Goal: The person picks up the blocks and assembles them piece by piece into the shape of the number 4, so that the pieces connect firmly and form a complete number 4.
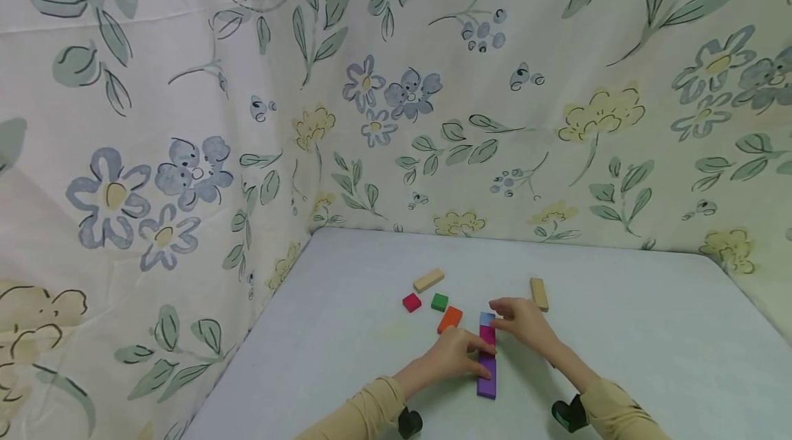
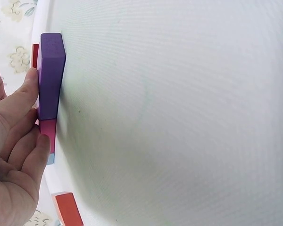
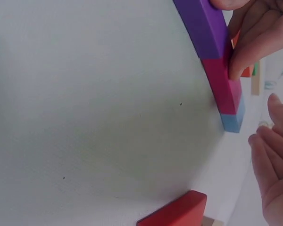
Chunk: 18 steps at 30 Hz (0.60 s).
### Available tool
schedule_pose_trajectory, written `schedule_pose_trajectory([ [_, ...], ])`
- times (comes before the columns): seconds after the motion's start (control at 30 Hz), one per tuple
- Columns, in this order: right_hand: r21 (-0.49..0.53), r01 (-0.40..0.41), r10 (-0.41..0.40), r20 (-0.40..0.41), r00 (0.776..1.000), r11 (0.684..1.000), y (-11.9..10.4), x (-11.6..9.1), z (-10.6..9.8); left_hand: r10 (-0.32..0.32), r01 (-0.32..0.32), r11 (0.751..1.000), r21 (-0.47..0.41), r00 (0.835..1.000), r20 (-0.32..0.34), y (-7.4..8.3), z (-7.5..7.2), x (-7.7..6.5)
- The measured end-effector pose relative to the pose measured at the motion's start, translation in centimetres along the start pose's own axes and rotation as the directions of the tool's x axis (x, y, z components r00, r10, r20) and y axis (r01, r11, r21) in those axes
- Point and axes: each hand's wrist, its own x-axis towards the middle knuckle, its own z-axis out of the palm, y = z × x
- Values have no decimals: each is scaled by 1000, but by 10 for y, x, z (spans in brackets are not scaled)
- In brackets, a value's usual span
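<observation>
A purple block (image 1: pixel 487 381), a pink block (image 1: pixel 487 335) and a light blue block (image 1: pixel 487 318) lie end to end in a straight row on the white table. With its thumb on the purple block and a fingertip on the pink one, my left hand (image 1: pixel 454 352) touches the row from above. Beside the light blue end is my right hand (image 1: pixel 526 322), fingers extended; the right wrist view shows a gap between its fingertips and that block. In the left wrist view the purple block (image 2: pixel 52 75) stands in front, partly hiding the pink one (image 2: pixel 47 134).
Beyond the left hand lie an orange block (image 1: pixel 449 318), a green cube (image 1: pixel 440 302), a red cube (image 1: pixel 411 302) and a wooden block (image 1: pixel 429 280). Another wooden block (image 1: pixel 539 294) is behind the right hand. A red block (image 3: pixel 179 212) shows low in the right wrist view.
</observation>
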Motion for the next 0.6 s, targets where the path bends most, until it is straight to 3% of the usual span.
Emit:
schedule_pose_trajectory([
  [0.6, 120, -25, 31, -46, 998, 992, -19, -16, -13, -9, 9, 1000, -8, 1000, 4, -1, 0, 0],
])
